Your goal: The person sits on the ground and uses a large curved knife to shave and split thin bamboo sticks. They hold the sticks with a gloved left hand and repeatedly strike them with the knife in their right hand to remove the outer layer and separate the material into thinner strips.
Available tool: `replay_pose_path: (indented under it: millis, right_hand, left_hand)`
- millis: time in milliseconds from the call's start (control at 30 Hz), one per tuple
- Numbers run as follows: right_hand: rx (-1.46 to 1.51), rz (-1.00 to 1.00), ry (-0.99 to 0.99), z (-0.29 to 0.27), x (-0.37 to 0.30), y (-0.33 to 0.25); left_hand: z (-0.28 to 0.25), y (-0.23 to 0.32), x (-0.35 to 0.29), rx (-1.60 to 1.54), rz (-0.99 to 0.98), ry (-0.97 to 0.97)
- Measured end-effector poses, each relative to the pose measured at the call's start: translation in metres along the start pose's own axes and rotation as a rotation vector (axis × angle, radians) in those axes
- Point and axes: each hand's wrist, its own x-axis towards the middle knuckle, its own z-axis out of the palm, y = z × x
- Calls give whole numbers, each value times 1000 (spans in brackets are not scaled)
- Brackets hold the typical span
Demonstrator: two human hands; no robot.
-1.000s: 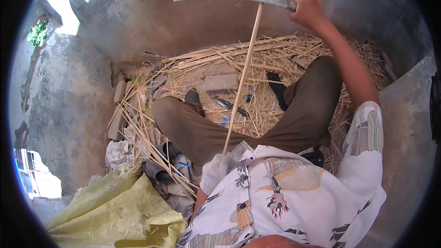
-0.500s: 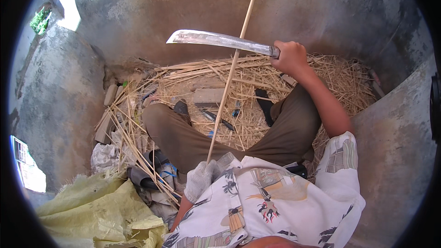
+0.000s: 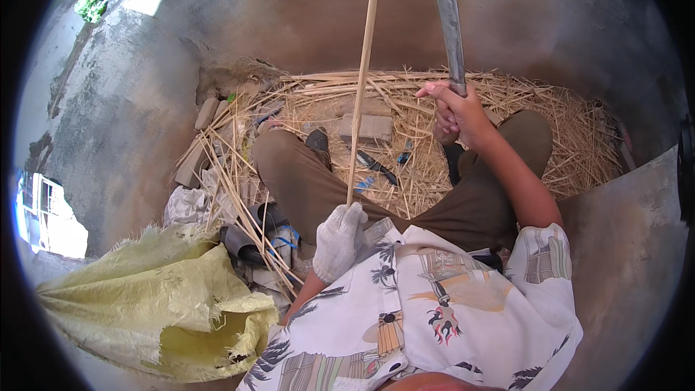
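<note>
My left hand (image 3: 339,240), in a pale knitted work glove, is closed round the lower end of a long thin bamboo strip (image 3: 364,65) near my lap. The strip runs away from me and leaves the picture at the far edge. My bare right hand (image 3: 460,112) grips the handle of a machete (image 3: 450,25), with one finger stretched out to the left. The machete's blade points away from me, to the right of the strip and apart from it. Its tip is cut off by the picture's far edge.
Straw-like splinters and strips (image 3: 572,130) cover the floor round my crossed legs. Before me lie a brick (image 3: 368,128) and a dark-handled tool (image 3: 378,166). A yellow woven sack (image 3: 145,297) and dark footwear (image 3: 242,242) are at my left. A concrete wall (image 3: 304,22) curves round.
The machete has swung from lying across the strip to pointing away from me, off the strip. The strip stands steeper, still in my left hand. The whole view has shifted slightly.
</note>
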Motion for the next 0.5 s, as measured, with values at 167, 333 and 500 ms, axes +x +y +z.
replay_pose_path:
  millis: [167, 333, 500]
  right_hand:
    - [-28, 119, -112, 1, -3, 17]
    - [37, 285, -211, 15, -7, 23]
    - [175, 377, -263, 16, -8, 30]
  left_hand:
    - [2, 42, 47, -522, -177, 40]
    - [6, 64, 113, -669, 238, 267]
    - [2, 94, 150, -602, 182, 406]
